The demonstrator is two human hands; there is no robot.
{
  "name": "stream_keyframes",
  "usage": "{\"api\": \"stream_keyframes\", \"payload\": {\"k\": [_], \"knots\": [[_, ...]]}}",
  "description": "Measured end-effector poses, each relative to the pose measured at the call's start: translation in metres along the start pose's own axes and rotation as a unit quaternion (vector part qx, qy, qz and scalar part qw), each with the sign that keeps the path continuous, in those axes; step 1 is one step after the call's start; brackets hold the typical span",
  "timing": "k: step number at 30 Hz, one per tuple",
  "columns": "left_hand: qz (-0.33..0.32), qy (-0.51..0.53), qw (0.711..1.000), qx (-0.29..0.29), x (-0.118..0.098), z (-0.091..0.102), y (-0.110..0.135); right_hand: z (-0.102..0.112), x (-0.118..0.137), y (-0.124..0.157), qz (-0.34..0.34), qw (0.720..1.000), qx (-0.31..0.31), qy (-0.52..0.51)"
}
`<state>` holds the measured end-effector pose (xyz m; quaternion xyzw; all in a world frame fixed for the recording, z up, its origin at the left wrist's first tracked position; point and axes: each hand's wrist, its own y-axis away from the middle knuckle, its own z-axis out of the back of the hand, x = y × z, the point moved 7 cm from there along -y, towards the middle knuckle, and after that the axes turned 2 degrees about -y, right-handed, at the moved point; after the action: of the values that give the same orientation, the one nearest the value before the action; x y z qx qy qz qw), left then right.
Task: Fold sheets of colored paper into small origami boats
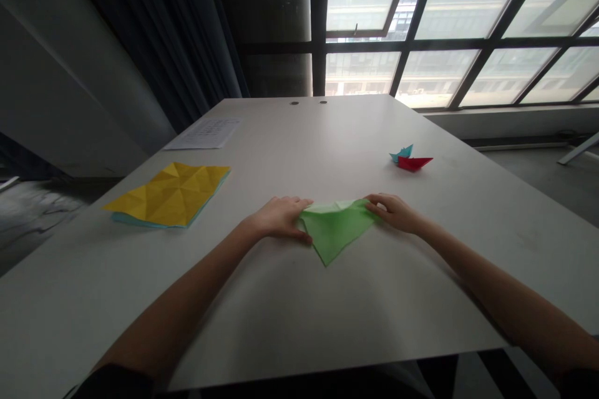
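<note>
A sheet of green paper [333,230], folded to a triangle, lies on the table in front of me with one point towards me. A paler layer shows along its far edge. My left hand [283,217] holds the left corner, the thumb at the near side and the fingers at the far side. At the right corner, my right hand [391,212] pinches the paper between thumb and fingers. The exact fingertip contact on the left is partly hidden.
On the white table [299,156], creased yellow paper [175,193] overlies light blue paper [145,222] at left. A printed sheet [206,134] lies behind it. Right of centre sit a red paper boat [414,164] and a blue one [402,153]. Windows [365,68] stand beyond.
</note>
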<state>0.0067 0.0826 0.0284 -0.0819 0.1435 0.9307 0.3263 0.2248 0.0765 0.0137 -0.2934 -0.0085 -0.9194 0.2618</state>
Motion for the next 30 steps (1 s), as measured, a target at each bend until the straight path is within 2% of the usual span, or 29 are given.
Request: {"api": "stream_keyframes", "payload": {"k": [3, 7, 11, 14, 16, 19, 21, 25, 27, 30], "knots": [[-0.033, 0.07, 0.997, -0.005, -0.001, 0.005, 0.0, 0.0, -0.006, -0.001, -0.056, 0.998, -0.03, -0.022], [-0.066, 0.167, 0.983, 0.024, -0.003, 0.008, 0.0, -0.003, -0.015, -0.001, -0.095, 0.99, -0.046, -0.095], [-0.031, 0.234, 0.972, 0.003, 0.007, 0.008, -0.005, -0.007, -0.023, 0.0, -0.126, 0.972, -0.043, -0.194], [0.002, 0.264, 0.964, -0.029, 0.017, 0.006, -0.008, -0.012, -0.029, 0.0, -0.153, 0.948, -0.038, -0.275], [0.021, 0.291, 0.956, -0.029, 0.022, 0.002, -0.01, -0.015, -0.034, 0.0, -0.174, 0.931, -0.037, -0.319], [0.041, 0.351, 0.935, -0.017, 0.028, -0.003, -0.012, -0.016, -0.037, 0.001, -0.198, 0.907, -0.033, -0.371], [0.055, 0.391, 0.918, -0.035, 0.035, -0.002, -0.013, -0.016, -0.037, 0.002, -0.204, 0.893, -0.029, -0.401], [0.132, 0.474, 0.864, -0.108, 0.058, -0.004, -0.015, -0.015, -0.038, 0.004, -0.216, 0.877, -0.012, -0.428], [0.162, 0.541, 0.814, -0.139, 0.067, -0.008, -0.017, -0.016, -0.036, 0.004, -0.212, 0.879, 0.005, -0.427], [0.161, 0.632, 0.738, -0.176, 0.068, -0.014, -0.021, -0.018, -0.031, 0.003, -0.191, 0.885, 0.02, -0.423]]}}
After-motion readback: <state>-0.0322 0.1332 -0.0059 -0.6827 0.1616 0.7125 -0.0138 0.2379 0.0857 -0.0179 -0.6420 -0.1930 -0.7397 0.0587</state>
